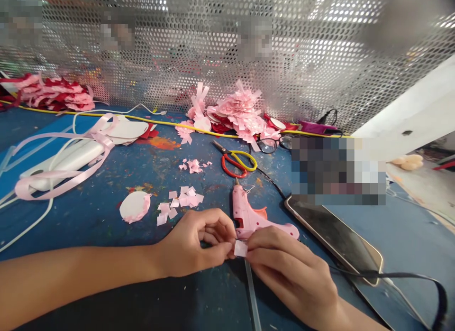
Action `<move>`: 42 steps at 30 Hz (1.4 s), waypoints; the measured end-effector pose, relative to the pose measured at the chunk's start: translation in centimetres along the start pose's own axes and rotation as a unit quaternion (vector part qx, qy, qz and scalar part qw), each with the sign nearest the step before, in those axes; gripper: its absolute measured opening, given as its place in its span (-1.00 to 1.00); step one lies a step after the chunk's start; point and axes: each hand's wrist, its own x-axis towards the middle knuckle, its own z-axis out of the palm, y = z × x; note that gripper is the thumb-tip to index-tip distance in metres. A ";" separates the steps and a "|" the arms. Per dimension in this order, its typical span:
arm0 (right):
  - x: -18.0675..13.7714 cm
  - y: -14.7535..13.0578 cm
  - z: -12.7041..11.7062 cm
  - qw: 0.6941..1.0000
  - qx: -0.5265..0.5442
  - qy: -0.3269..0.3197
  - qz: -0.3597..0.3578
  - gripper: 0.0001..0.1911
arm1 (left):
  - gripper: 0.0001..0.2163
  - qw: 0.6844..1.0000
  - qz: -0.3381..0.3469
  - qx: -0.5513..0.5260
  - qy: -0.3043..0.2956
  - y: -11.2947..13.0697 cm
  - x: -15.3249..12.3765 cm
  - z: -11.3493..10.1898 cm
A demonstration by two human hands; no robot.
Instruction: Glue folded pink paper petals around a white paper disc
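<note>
A small pale pink ribbon square [241,248] is pinched between my left hand [199,241] and my right hand [291,269], fingertips on its opposite edges. Just beyond my hands lies a pink hot glue gun [245,210], its nozzle pointing away; a clear glue stick [252,293] extends from it toward me, partly hidden under my fingers. Left of the gun, several loose pink ribbon squares [186,197] lie scattered. A white disc [134,206] with pink ribbon along its edge rests farther left.
Scissors [234,161] with red and yellow handles lie behind the glue gun. A phone [334,236] and black cable are at right. Pink ribbon [67,178] loops over a white power strip [64,162] at left. Pink ribbon pieces [238,110] pile against the perforated metal panel [199,51].
</note>
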 end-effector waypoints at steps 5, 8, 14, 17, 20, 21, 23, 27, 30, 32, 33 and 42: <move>0.2 -0.3 0.1 1.000 0.013 0.022 0.018 -0.79 | -0.92 0.950 0.220 0.223 -0.005 -0.2 -0.4 -0.5; 0.1 -0.5 0.1 0.999 0.015 0.028 0.023 -0.80 | -0.95 0.936 0.243 0.255 -0.018 -0.2 -0.3 -0.6; 0.2 -0.7 0.1 0.999 0.015 0.028 0.027 -0.81 | -0.94 0.933 0.262 0.245 -0.029 0.0 -0.3 -0.6; 0.2 -0.6 0.1 0.999 0.013 0.025 0.030 -0.81 | -0.94 0.935 0.261 0.240 -0.023 0.1 -0.3 -0.6; 0.2 -0.6 0.2 0.999 0.005 0.027 0.036 -0.82 | -0.93 0.936 0.263 0.235 -0.011 0.0 -0.2 -0.5; 0.1 -0.6 0.2 0.999 0.003 0.029 0.038 -0.82 | -0.92 0.934 0.271 0.232 -0.005 0.0 -0.2 -0.4; 0.2 -0.6 0.2 0.999 0.003 0.033 0.039 -0.81 | -0.92 0.928 0.298 0.222 0.007 -0.1 -0.1 -0.3; 0.3 -0.8 0.2 0.999 0.006 0.038 0.035 -0.78 | -0.91 0.924 0.315 0.213 0.038 -0.3 -0.1 -0.1; 0.3 -1.0 0.4 0.997 0.010 0.052 0.055 -0.78 | -0.88 0.933 0.287 0.209 0.061 -0.6 -0.3 0.0; 0.3 -1.1 0.6 0.995 0.011 0.069 0.076 -0.79 | -0.84 0.944 0.267 0.184 0.061 -0.9 -0.4 0.1; 0.2 -1.1 0.7 0.994 0.012 0.076 0.083 -0.79 | -0.81 0.950 0.259 0.166 0.059 -1.1 -0.4 0.2; 0.1 -1.0 0.8 0.994 0.016 0.062 0.090 -0.78 | -0.69 0.963 0.241 0.106 0.047 -1.8 -0.5 0.1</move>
